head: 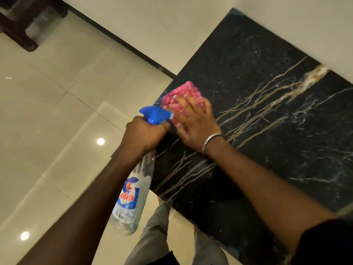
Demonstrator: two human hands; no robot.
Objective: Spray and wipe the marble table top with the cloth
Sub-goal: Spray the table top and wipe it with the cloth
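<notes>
A dark sleeve (324, 243) is seen at the near right corner, cut off by the frame. The spray bottle (131, 197) is gripped round its neck by the left hand (145, 132), with the blue trigger head up and the clear labelled body hanging past the table's left edge. The pink cloth (183, 92) is pressed onto the table top (277, 121) by the right hand (194, 121), fingers straight and spread, close to the left edge. The top is glossy black marble, veined gold and white. The cloth is blurred and half hidden under the hand. The label is only partly readable. The near end of the top is covered by the right arm.
</notes>
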